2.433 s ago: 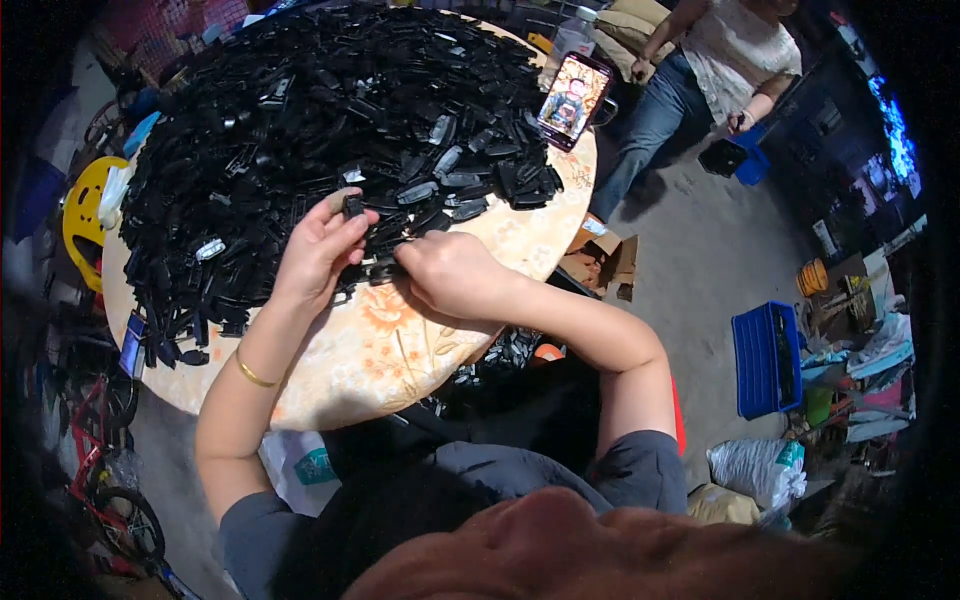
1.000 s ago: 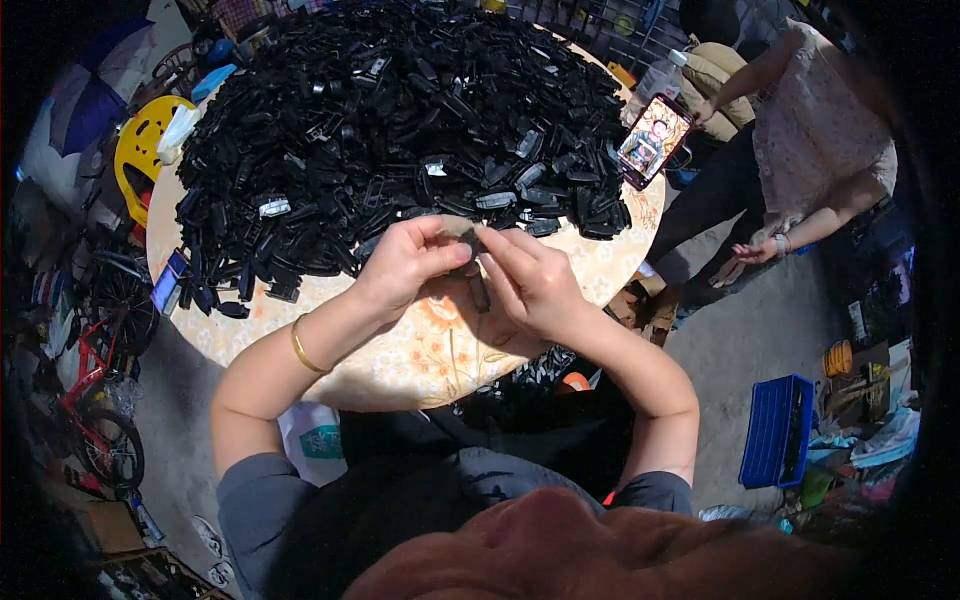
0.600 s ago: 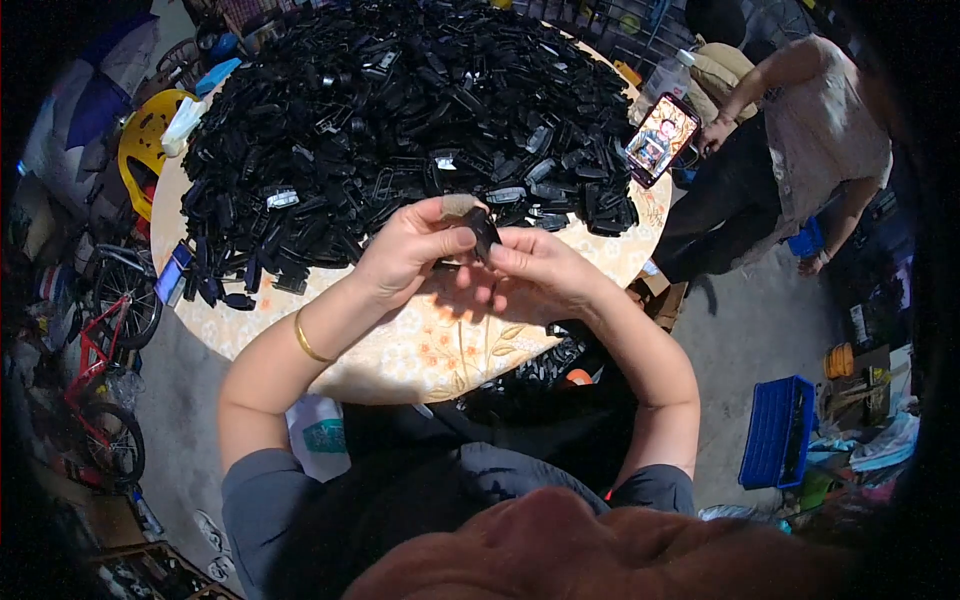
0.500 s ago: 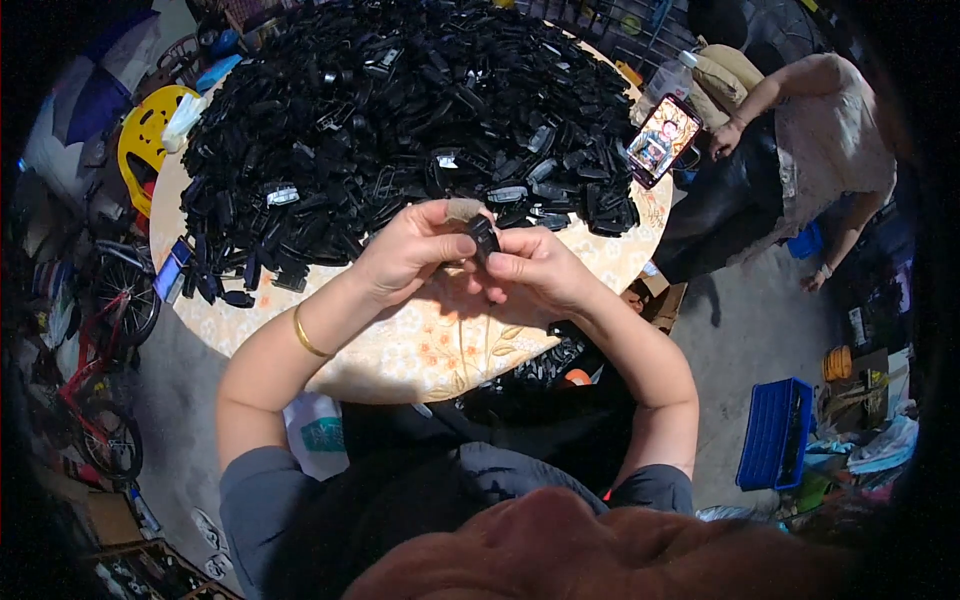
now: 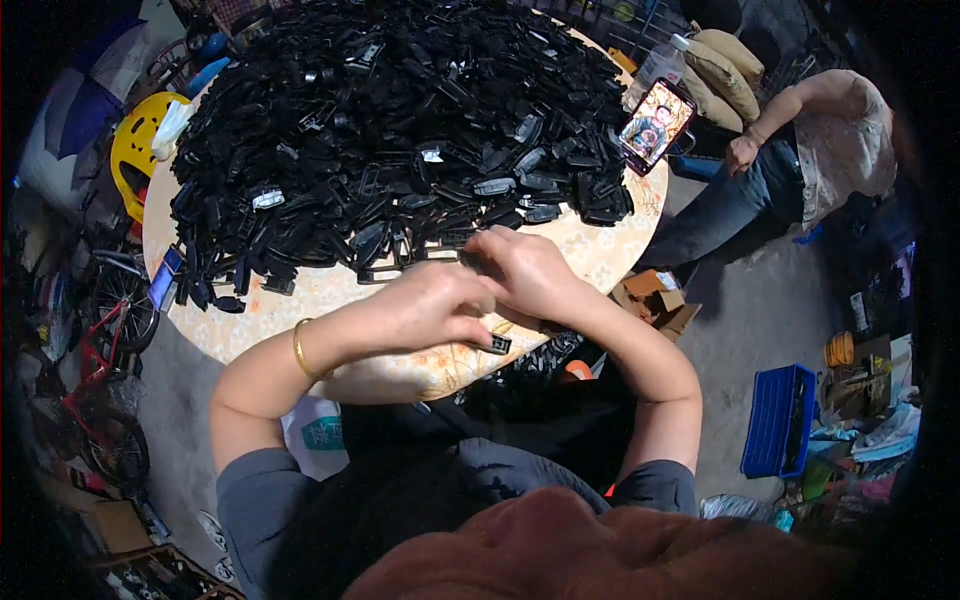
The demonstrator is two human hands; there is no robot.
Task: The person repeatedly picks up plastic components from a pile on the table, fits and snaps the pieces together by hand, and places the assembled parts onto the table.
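Note:
A large heap of small black plastic parts (image 5: pixel 330 130) covers most of the round table (image 5: pixel 400 375) in front of me. My left hand (image 5: pixel 435 305) is closed over the table's near side, and a small black plastic part (image 5: pixel 497 344) sticks out at its thumb tip. My right hand (image 5: pixel 530 272) lies just beyond it, fingers curled down at the heap's near edge. Something dark shows under those fingertips, but what they grip is hidden. Both hands are close together, the left one partly overlapping the right fingers.
A phone with a lit screen (image 5: pixel 658 125) leans at the heap's right edge; another phone (image 5: pixel 166 278) is at the left. On the right stands another person (image 5: pixel 835 150). A cardboard box (image 5: pixel 655 305) and a blue crate (image 5: pixel 778 420) are on the floor beside the table.
Both hands held one black part together; now they have parted. The left lowered toward me with a part at its thumb, while the right turned palm down at the heap's edge.

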